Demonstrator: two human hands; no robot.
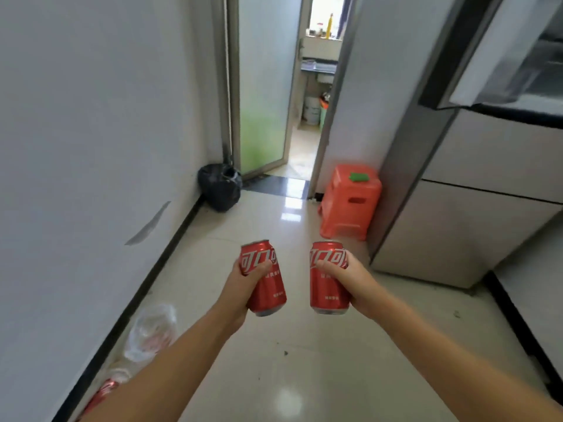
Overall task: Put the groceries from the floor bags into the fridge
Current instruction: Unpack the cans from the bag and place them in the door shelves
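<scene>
My left hand (243, 287) grips a red soda can (268, 287) upright above the tiled floor. Beside it, my right hand (350, 278) grips a second red soda can (327, 287), also upright. The grey fridge (475, 190) stands at the right, its upper door (502, 47) swung open toward me at the top right. A clear plastic bag (152, 333) with red cans inside lies on the floor by the left wall, below my left forearm.
An orange plastic stool (350, 202) with a green item on top stands next to the fridge. A black rubbish bag (219, 190) sits in the corner by a frosted glass door (265, 86). Beyond the doorway is another room.
</scene>
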